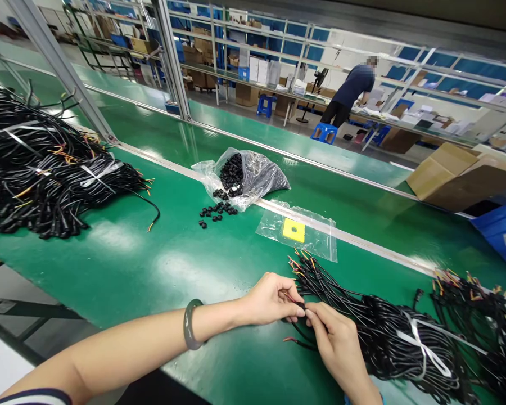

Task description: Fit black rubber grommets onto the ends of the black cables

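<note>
My left hand (271,299), with a dark bangle (189,324) on the wrist, pinches the end of a black cable (299,304) from which thin coloured wires come out. Against it, my right hand (334,333) is closed on the same cable with thumb and finger. The fingers partly hide the piece between them. Just beyond both hands lies a bundle of black cables (362,315) with orange and red wire ends, tied with a white strip (421,346). One loose cable end (297,341) with red wire shows under my hands.
Small black caps (215,212) spill from a clear plastic bag (261,174). A zip bag (320,233) with a yellow card (294,230) lies nearer. Large cable piles (46,163) fill the left. Right stand a cardboard box (455,171) and blue bin (501,230). A person (351,90) bends over a far bench.
</note>
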